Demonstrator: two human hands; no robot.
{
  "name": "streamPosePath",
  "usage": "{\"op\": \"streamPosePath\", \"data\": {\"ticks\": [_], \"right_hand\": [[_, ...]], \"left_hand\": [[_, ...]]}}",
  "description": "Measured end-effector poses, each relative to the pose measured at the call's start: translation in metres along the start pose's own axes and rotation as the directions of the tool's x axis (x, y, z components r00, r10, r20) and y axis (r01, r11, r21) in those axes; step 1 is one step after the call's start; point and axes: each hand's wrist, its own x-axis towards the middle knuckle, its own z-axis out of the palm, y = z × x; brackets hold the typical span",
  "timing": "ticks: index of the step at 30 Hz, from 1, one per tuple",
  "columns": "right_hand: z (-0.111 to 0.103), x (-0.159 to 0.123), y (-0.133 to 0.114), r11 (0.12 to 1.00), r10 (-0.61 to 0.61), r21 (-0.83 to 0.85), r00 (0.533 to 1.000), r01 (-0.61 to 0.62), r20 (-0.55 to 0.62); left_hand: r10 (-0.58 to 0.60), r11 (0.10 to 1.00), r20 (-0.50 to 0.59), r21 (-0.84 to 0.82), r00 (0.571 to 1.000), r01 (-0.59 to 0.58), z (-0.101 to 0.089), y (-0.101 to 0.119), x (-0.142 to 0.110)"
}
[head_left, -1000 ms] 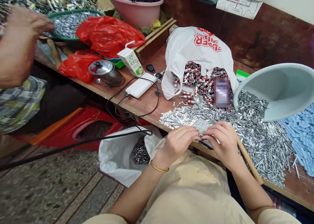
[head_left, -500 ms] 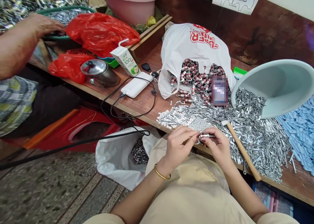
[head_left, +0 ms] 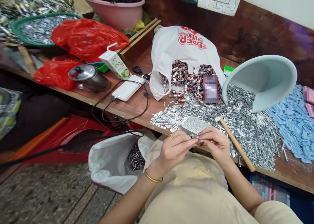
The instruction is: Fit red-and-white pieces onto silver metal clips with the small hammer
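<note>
My left hand (head_left: 174, 149) and my right hand (head_left: 214, 143) meet fingertip to fingertip at the table's front edge, both pinched on one small metal part (head_left: 195, 136). A ring and a gold bangle are on the left hand. Just behind my fingers lies a small grey speckled slab (head_left: 195, 124), amid a wide heap of small silver metal pieces (head_left: 247, 125). A wooden-handled hammer (head_left: 235, 143) lies on that heap beside my right hand. Below the table edge a white bag (head_left: 114, 161) hangs open with dark metal parts inside.
A white shopping bag (head_left: 183, 47) spills red-and-silver parts. A tipped pale blue basin (head_left: 263, 80) and blue plastic pieces (head_left: 291, 119) lie to the right. A power bank (head_left: 128, 87) with cable, juice carton (head_left: 115, 65), steel pot (head_left: 86, 77), red bags (head_left: 85, 37), pink tub (head_left: 117, 11) and green basket (head_left: 36, 27) stand left.
The other person's arm over the green basket has gone out of view. My hands stay joined on the small metal part, and the view has drifted to the right.
</note>
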Motion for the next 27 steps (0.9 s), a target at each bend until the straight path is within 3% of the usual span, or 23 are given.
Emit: {"op": "streamPosePath", "data": {"ticks": [4, 8, 12, 15, 18, 20, 21, 23, 25, 27], "right_hand": [[0.014, -0.014, 0.011, 0.982, 0.163, 0.116, 0.98, -0.15, -0.113], [0.025, -0.022, 0.023, 0.887, 0.379, 0.306, 0.924, -0.346, -0.054], [0.026, -0.022, 0.03, 0.889, 0.394, 0.266, 0.918, -0.372, -0.033], [0.018, -0.01, 0.035, 0.924, 0.346, 0.133, 0.932, -0.358, 0.106], [-0.002, 0.02, 0.045, 0.958, 0.285, -0.101, 0.918, -0.267, 0.275], [-0.017, 0.048, 0.058, 0.923, 0.229, -0.355, 0.953, -0.149, 0.196], [-0.023, 0.063, 0.066, 0.858, 0.2, -0.502, 0.971, -0.108, 0.134], [-0.029, 0.09, 0.082, 0.685, 0.212, -0.727, 0.968, -0.047, 0.137], [-0.029, 0.11, 0.096, 0.542, 0.281, -0.84, 0.942, 0.004, 0.186], [-0.025, 0.119, 0.105, 0.468, 0.313, -0.88, 0.917, 0.077, 0.246]], "left_hand": [[-0.164, 0.983, -0.112, -0.097, 0.98, 0.153, 0.018, 0.001, -0.017], [-0.175, 0.979, -0.089, -0.121, 0.981, 0.163, 0.026, -0.005, -0.031], [-0.159, 0.982, -0.053, -0.111, 0.986, 0.152, 0.022, -0.012, -0.032], [-0.266, 0.952, -0.054, -0.168, 0.962, 0.254, 0.018, -0.014, -0.032], [-0.494, 0.85, -0.033, -0.227, 0.869, 0.475, 0.016, -0.017, -0.037], [-0.647, 0.729, 0.005, -0.286, 0.762, 0.621, 0.013, -0.022, -0.043], [-0.706, 0.664, 0.027, -0.322, 0.708, 0.675, 0.011, -0.026, -0.047], [-0.783, 0.553, 0.061, -0.387, 0.619, 0.738, 0.006, -0.034, -0.054], [-0.827, 0.476, 0.084, -0.424, 0.556, 0.771, -0.002, -0.043, -0.06], [-0.854, 0.411, 0.117, -0.444, 0.507, 0.796, -0.01, -0.052, -0.063]]}}
